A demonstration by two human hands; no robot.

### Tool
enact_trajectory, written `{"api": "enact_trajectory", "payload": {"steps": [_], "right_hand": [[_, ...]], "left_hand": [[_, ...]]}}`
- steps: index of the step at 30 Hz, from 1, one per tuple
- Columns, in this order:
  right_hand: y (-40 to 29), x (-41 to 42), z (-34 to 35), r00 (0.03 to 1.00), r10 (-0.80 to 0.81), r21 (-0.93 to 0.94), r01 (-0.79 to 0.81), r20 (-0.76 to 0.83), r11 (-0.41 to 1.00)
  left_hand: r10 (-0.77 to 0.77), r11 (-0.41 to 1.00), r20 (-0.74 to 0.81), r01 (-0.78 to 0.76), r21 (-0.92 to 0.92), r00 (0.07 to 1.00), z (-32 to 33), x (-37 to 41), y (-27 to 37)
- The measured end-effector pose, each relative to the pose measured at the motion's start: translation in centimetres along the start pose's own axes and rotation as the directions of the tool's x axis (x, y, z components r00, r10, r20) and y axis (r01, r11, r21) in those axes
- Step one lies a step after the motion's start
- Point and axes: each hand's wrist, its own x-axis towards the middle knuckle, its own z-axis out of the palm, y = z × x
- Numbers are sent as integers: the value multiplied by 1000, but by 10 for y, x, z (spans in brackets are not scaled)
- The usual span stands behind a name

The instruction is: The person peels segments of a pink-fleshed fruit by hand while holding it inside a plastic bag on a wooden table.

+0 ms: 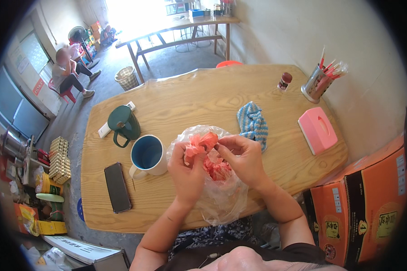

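Note:
My left hand [189, 166] holds a crumpled piece of thin pinkish-red material [200, 144], possibly plastic film. From the other side, the fingertips of my right hand [241, 157] pinch its edge. Something small and dark shows at the right thumb tip; I cannot tell what it is. Below both hands a clear plastic bag [224, 203] lies spread on the wooden table [176, 98], its front hanging over the near edge. More of the red material [218, 169] lies crumpled in the bag. A white mug [148, 154], blue inside, stands just left of my left hand.
A lidded green mug [123, 122], a phone [118, 187] and a white power strip [105, 130] are on the left. A striped cloth [253, 123], pink tissue box [317, 130], jar [285, 82] and metal holder [317, 84] stand right. Orange cartons [359, 203] flank me. A person [68, 73] sits far left.

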Motion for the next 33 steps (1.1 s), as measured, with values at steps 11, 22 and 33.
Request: {"api": "enact_trajectory", "payload": {"steps": [11, 22, 33], "right_hand": [[-1, -1, -1, 997, 66, 71, -68, 25, 995], [3, -1, 1, 998, 38, 200, -49, 58, 979], [0, -1, 0, 1000, 3, 41, -3, 1, 999]], "left_hand": [[342, 883, 76, -348, 315, 937, 7, -7, -1], [-135, 942, -18, 123, -311, 991, 4, 5, -1], [71, 996, 39, -73, 51, 997, 4, -5, -2]]}}
